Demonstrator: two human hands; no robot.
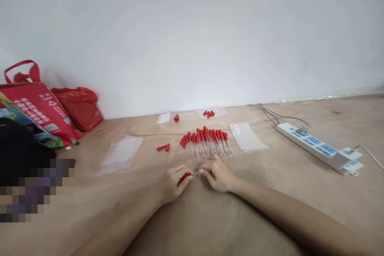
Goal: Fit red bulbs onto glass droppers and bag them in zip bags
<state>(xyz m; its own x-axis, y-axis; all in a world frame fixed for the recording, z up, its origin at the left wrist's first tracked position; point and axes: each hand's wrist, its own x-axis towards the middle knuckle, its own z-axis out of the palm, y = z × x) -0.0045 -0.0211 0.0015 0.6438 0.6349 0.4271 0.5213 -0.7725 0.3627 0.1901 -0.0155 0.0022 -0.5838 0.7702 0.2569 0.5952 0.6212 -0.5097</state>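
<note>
My left hand (177, 184) is closed around a red rubber bulb (185, 177). A thin clear dropper tube (195, 173) runs from that bulb to my right hand (216, 174), whose fingers pinch it. Whether the tube sits inside the bulb is hidden by the left fingers. Just beyond both hands lies a fanned pile of droppers (207, 142), clear tubes with red bulbs on their far ends. Left of the pile are a few loose red bulbs (163, 148) and a couple of bare clear tubes (171, 151).
Clear plastic bags (121, 154) lie left, with another bag (248, 138) right. Farther back are more tubes (189, 117) and red bulbs (209, 114). A white power strip (315, 146) with cables stands right. A red shopping bag (45, 108) and red plastic bag (79, 106) stand left.
</note>
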